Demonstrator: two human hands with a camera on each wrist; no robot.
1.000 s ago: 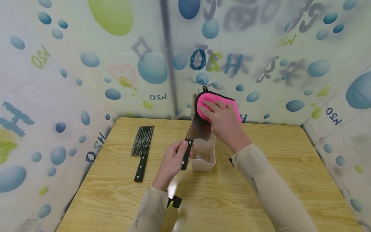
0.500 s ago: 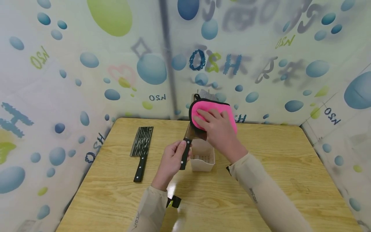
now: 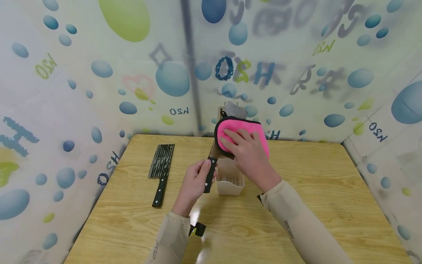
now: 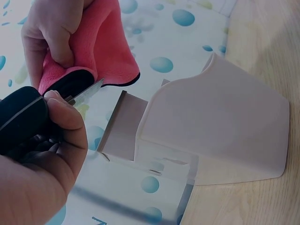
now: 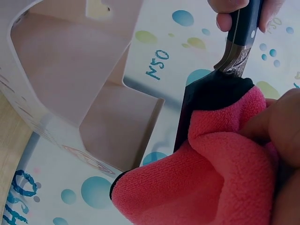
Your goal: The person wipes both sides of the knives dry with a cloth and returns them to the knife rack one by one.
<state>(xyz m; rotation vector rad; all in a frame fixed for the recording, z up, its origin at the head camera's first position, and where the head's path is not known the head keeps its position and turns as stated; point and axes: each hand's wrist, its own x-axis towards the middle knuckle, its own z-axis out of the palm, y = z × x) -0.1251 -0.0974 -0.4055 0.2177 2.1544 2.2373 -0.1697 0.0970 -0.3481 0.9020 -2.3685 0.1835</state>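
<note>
My left hand (image 3: 196,179) grips the black riveted handle (image 3: 210,176) of a cleaver, held tilted up and away over the table. The broad end of its blade (image 3: 236,110) shows past the far edge of a pink cloth (image 3: 242,124) with black edging and a small loop. My right hand (image 3: 248,156) presses this cloth onto the blade with its fingers. In the right wrist view, the cloth (image 5: 225,164) is folded around the blade close to the handle, hiding most of the metal. Under the cleaver stands a beige plastic holder (image 3: 230,189) with a slotted floor.
On the left of the wooden table (image 3: 296,205) lies a second cleaver (image 3: 162,172), with a streaked dark blade and black handle. A patterned wall covering (image 3: 171,110) rises behind the table. A small black device (image 3: 199,229) is strapped at my left wrist.
My right hand has drawn the pink cloth down along the blade toward the handle, uncovering the blade's far end. My left hand keeps its grip nearly in place.
</note>
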